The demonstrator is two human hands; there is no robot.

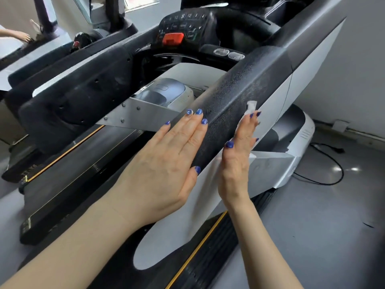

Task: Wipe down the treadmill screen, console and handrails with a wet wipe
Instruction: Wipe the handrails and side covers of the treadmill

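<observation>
The left hand [166, 161] lies flat and open on the black handrail [239, 97], while the right hand [239, 155] presses the wet wipe [251, 107], soft, thin and light, at its 1 o'clock side, best held under flat fingers.

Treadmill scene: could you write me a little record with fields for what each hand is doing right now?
place: treadmill, right handrail, black and textured
left hand: flat, fingers straight, resting on the handrail's inner side
right hand: fingers straight, pressing a wet wipe against the handrail's outer side
wipe: white, mostly hidden behind the fingers
console: further ahead, untouched, red stop button visible
</observation>
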